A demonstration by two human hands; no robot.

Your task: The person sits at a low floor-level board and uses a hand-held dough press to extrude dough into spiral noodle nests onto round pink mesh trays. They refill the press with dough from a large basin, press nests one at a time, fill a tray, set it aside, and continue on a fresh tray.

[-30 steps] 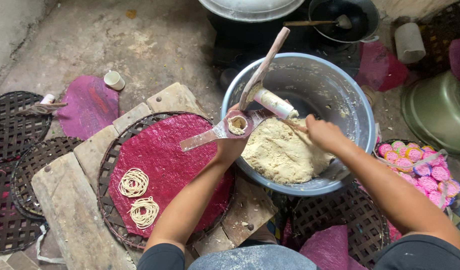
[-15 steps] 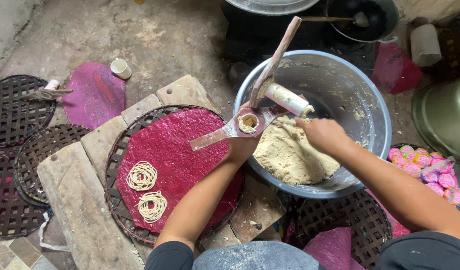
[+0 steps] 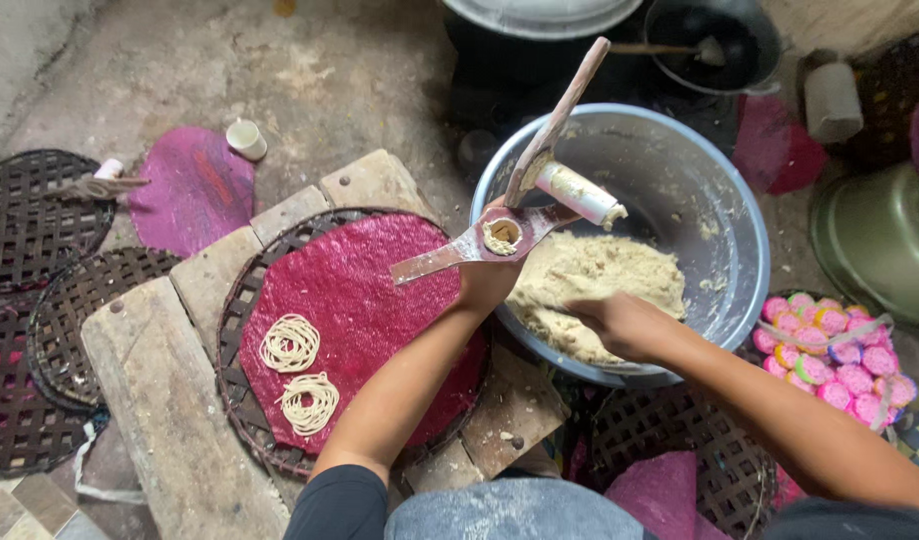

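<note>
Short black sleeves, bare forearms

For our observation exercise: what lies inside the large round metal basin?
The large round metal basin holds a pale, crumbly mound of dough, with smears on its wall. The right hand presses into the dough, so the fingertips and the basin's bottom beneath are hidden.

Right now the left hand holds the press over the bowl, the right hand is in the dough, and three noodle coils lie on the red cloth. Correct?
Not quite. The head view shows two noodle coils on the red cloth, not three. The rest holds: the left hand holds the press over the bowl, and the right hand is in the dough.
</note>
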